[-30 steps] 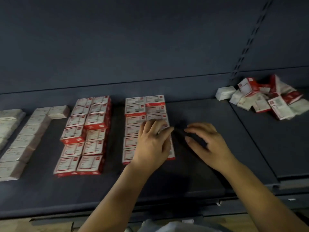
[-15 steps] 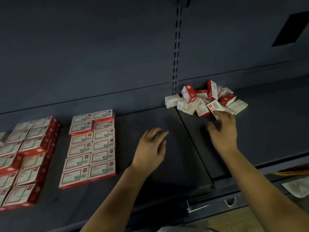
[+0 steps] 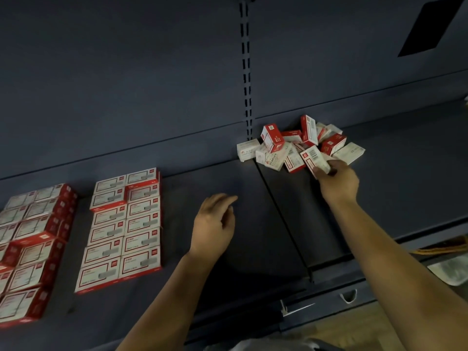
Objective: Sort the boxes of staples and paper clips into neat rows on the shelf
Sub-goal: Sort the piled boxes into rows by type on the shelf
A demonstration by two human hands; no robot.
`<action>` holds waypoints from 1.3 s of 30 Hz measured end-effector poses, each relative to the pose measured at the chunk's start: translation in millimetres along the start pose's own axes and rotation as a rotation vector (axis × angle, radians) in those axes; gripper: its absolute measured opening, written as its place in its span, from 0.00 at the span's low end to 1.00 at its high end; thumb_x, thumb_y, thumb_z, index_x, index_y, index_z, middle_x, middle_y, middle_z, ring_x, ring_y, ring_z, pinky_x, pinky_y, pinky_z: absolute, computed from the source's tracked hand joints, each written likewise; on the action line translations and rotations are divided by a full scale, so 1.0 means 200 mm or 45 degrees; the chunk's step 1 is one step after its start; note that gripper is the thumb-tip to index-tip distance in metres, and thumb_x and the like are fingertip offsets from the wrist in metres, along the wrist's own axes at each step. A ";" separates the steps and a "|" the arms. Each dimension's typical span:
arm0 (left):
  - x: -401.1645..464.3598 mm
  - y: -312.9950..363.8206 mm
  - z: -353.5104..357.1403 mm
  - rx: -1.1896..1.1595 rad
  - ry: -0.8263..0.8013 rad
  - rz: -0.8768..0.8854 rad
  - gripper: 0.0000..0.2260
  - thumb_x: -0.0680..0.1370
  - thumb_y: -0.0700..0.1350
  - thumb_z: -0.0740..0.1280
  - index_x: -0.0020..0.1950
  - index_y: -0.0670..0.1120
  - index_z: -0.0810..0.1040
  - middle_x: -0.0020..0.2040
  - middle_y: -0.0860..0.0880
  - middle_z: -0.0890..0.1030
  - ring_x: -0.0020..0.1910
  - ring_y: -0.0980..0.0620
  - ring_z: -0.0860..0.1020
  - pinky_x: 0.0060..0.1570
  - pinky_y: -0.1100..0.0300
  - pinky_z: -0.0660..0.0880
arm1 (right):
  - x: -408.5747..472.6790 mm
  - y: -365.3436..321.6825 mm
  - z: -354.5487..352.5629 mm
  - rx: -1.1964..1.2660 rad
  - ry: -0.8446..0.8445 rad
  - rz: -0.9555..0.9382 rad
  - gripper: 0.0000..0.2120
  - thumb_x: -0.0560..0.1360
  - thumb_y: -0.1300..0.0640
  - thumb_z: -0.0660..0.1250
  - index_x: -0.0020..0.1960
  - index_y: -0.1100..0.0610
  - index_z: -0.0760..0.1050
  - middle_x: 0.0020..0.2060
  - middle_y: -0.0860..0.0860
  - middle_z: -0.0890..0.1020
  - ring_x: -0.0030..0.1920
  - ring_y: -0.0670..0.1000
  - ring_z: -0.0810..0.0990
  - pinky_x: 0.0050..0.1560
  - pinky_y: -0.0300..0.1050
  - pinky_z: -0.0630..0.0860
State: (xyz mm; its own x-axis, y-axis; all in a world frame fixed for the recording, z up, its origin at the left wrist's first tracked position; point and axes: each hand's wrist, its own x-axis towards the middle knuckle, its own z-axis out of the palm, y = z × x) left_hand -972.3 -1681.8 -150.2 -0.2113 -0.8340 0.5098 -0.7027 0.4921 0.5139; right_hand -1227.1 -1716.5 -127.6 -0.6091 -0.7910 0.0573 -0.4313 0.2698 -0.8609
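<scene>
**Desk:** What are the hands doing?

**Me:** My right hand [image 3: 338, 182] is at the near edge of the loose pile of boxes [image 3: 301, 145], far right on the shelf [image 3: 253, 224]. Its fingers are curled round one white and red box [image 3: 315, 159] with a barcode face, pinching it at its near end. My left hand [image 3: 215, 224] holds nothing; the fingers are loosely bent and it hovers over bare shelf in the middle, though I cannot tell whether it touches the surface

**Desk:** And the sorted boxes?

**Me:** Left of my left hand there is a two-column block of boxes [image 3: 124, 229], lying flat, labels up, edges touching, running from near to far. Further left, partly cut by the frame edge, a second block [image 3: 33, 249] sits apart from the first with a strip of shelf between them; some of its boxes look stacked higher than others

**Desk:** How does the pile lie?

**Me:** Jumbled. Some boxes stand on end or tilt against each other, others lie flat, one reading STAPLES [image 3: 272, 158]. The pile sits just right of the seam between two shelf panels, against the back panel [image 3: 152, 84]
</scene>
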 end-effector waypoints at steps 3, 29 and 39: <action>-0.01 0.00 -0.01 -0.010 0.005 -0.034 0.16 0.75 0.44 0.58 0.54 0.40 0.80 0.51 0.44 0.80 0.52 0.54 0.74 0.53 0.66 0.69 | -0.02 -0.01 0.00 0.024 0.007 0.039 0.13 0.74 0.56 0.68 0.56 0.61 0.76 0.49 0.54 0.78 0.47 0.50 0.75 0.44 0.42 0.68; 0.03 0.24 -0.11 -1.329 -0.043 -0.764 0.16 0.70 0.44 0.70 0.54 0.36 0.79 0.50 0.38 0.82 0.52 0.41 0.80 0.56 0.48 0.76 | -0.50 -0.26 -0.04 0.693 -0.994 0.031 0.08 0.76 0.57 0.64 0.52 0.57 0.78 0.39 0.58 0.83 0.21 0.46 0.68 0.21 0.35 0.61; -0.02 0.21 -0.16 -1.616 0.043 -0.891 0.18 0.68 0.40 0.68 0.58 0.41 0.75 0.47 0.43 0.82 0.49 0.45 0.81 0.51 0.52 0.78 | -0.58 -0.31 0.01 0.624 -1.080 -0.029 0.06 0.75 0.59 0.65 0.51 0.57 0.78 0.34 0.55 0.82 0.25 0.48 0.72 0.24 0.38 0.63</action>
State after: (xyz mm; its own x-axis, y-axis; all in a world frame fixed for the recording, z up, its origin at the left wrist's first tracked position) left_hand -980.0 -1649.6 -108.3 -0.0552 -0.9944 -0.0904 0.4144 -0.1052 0.9040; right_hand -1128.5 -1643.7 -82.7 0.1593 -0.9772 -0.1407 0.0038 0.1431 -0.9897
